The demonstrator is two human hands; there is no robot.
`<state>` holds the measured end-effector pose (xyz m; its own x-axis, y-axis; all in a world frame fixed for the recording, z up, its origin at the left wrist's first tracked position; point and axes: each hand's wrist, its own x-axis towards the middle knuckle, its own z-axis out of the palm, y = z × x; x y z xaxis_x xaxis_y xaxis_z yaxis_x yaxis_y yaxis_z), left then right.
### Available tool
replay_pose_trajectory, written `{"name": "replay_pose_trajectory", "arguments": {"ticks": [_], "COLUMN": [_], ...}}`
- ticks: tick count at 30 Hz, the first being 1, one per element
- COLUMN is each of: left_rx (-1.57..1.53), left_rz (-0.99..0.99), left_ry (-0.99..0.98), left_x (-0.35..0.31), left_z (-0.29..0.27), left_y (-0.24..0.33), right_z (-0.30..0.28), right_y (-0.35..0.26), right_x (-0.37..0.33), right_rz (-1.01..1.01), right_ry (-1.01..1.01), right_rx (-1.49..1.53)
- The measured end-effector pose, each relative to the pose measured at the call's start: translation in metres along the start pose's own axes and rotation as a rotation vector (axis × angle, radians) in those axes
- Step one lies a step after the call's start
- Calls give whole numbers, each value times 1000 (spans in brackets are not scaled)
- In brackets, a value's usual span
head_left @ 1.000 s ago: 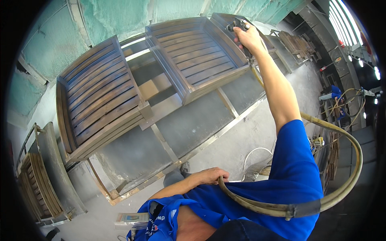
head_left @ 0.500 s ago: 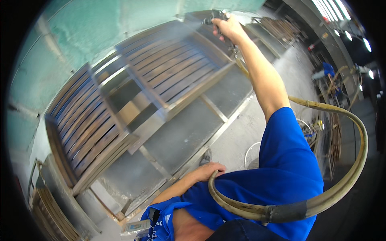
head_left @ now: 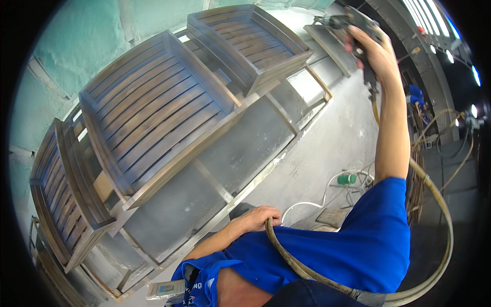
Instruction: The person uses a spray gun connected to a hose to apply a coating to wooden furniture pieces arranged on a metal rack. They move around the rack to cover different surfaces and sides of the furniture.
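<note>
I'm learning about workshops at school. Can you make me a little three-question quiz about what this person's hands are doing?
1. True or false: the right hand is raised, gripping a spray gun.
2. What does the left hand hold? A) a hammer B) the thick hose C) a paintbrush
3. Fill in: the slatted wooden chairs stand on a grey ____ frame rack.

Key
1. True: the arm is stretched up toward the chairs with the gun in the hand.
2. B: the fingers curl round the hose near the waist.
3. Metal.
</note>
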<state>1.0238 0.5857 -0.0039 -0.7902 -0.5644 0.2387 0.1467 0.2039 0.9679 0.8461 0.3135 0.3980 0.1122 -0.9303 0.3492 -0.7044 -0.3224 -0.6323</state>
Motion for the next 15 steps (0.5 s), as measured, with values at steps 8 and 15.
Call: {"name": "replay_pose_trajectory", "arguments": {"ticks": [8,15], "left_rx": [441,340], "left_rz": [-152,-111], "left_ry": [538,423], "left_x": [12,-12], "left_z": [-36,-25], "left_y": [-100,-159], "right_z": [-41,-43], "right_y": [85,137], "right_x": [-44,-102], "right_rz": [-81,336], "right_ry": [356,589], "right_rx": [274,89]}}
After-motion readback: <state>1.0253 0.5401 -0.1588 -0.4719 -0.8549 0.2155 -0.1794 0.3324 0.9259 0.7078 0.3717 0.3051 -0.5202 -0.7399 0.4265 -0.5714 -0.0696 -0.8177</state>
